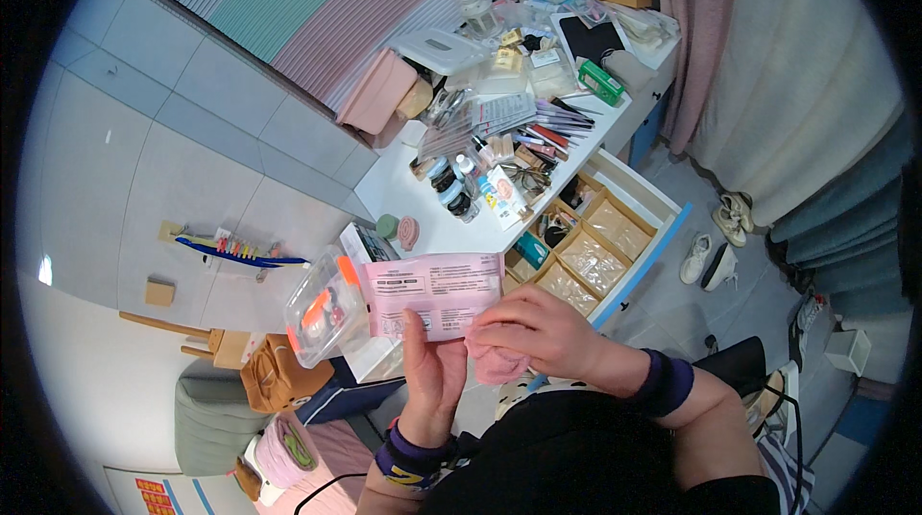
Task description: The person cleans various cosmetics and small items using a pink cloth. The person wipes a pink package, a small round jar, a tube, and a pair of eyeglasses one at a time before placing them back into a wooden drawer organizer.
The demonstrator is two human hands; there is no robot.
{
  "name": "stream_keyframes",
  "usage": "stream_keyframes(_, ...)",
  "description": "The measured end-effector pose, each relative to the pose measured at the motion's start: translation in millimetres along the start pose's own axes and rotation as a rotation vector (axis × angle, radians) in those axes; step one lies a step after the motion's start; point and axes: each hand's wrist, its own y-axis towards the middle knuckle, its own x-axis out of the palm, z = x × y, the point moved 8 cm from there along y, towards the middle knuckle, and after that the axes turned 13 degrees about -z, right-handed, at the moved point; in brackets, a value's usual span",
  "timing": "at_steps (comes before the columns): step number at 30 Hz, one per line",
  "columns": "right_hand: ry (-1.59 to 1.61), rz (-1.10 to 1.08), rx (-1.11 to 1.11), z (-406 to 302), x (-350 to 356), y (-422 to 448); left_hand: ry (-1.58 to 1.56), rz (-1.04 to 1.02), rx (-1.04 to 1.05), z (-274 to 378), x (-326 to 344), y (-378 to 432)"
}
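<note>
A flat pink packet (432, 291) bearing printed writing is held up in front of my body, next to the desk's near corner. My left hand (436, 371) grips its lower edge, thumb on the printed face. In my right hand (536, 331) is a bunched pink cloth (500, 362), pressed against the packet's lower right corner. Just beyond, the desk drawer (634, 270) is pulled out, its cardboard dividers (587, 227) forming compartments with clear plastic packets and small items.
Jars (455, 199), tubes, glasses (529, 178) and pens crowd the white desk (425, 227). A clear lidded box (328, 309) with orange clips stands left of the packet. A pink bin (378, 91) is by the blind. Shoes (697, 259) lie on the floor at right.
</note>
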Motion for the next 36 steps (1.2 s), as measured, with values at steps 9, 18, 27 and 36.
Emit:
stream_keyframes(9, 0.403, 0.261, 0.480, 51, -32, -31, -0.025, -0.056, 0.028, 7, 10, 5)
stream_keyframes(18, -0.014, -0.035, 0.871, 109, -33, -86, -0.046, -0.057, 0.032, 7, 10, 6)
stream_keyframes(27, 1.016, 0.220, 0.962, 125, -6, -117, -0.008, -0.014, 0.034, 5, 3, 6)
stream_keyframes(36, 1.952, 0.605, 0.358, 43, -20, -51, 0.016, -0.033, 0.059, 4, 8, 11)
